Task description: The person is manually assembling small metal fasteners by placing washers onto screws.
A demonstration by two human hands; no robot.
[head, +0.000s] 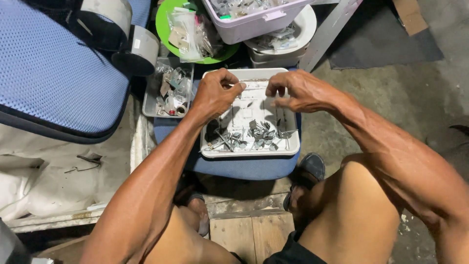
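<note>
We hold both hands over a shallow white tray (293,149) that rests on a blue cushioned stool (244,168) between our knees. Our left hand (215,93) is curled, thumb and forefinger pinched together near the far rim of the tray; whatever sits between the fingertips is too small for us to make out. Our right hand (298,90) hovers just beside it, fingers bent downward and thumb close to the forefinger, also in a pinching pose, and we cannot tell if it grips anything. The two hands are near each other but apart.

In the near half of the tray lies a loose heap of small metal parts (256,134), grey and shiny, with a dark round piece (212,129) at its left edge under our left wrist. To the left of the tray sits a clear plastic box (168,88) of mixed hardware. Beyond it are a green plate (163,24) with small plastic bags (193,32), and a pale lilac bin (254,24). A blue mesh chair seat (53,68) fills the upper left.
</note>
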